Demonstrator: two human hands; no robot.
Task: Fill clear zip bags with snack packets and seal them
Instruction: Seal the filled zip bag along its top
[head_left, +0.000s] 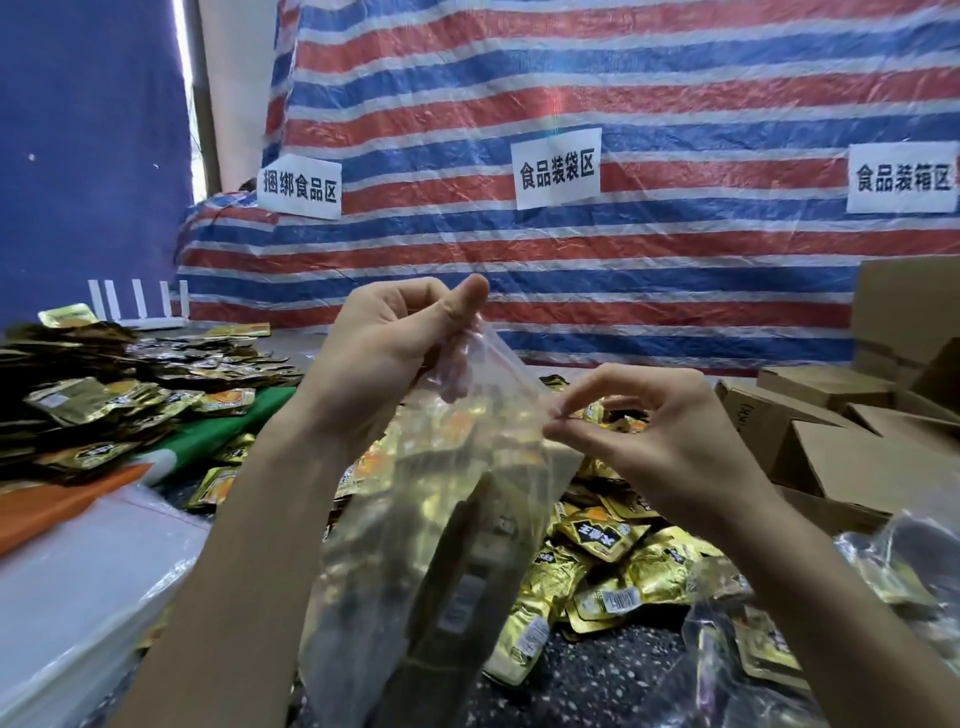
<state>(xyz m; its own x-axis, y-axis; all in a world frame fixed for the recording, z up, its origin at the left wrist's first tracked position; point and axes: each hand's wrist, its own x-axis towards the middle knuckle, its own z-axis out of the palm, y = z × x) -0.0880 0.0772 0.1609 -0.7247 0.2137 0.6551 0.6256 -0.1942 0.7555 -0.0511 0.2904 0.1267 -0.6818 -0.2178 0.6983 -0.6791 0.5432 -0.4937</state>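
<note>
The left hand (395, 353) is pinching a top corner of the clear zip bag (498, 374), held above the table (597, 675) and already holding snack packets (462, 603). The right hand (649, 431) is closing its grip on the zip edge, so sealing seems under way. Many loose packets (613, 571) are waiting below.

Your view is softly, evenly lit; a bright gap (183, 57) glows far left by the blue curtain (93, 156). Edges bow; the near zip bag (441, 519) blurs.
</note>
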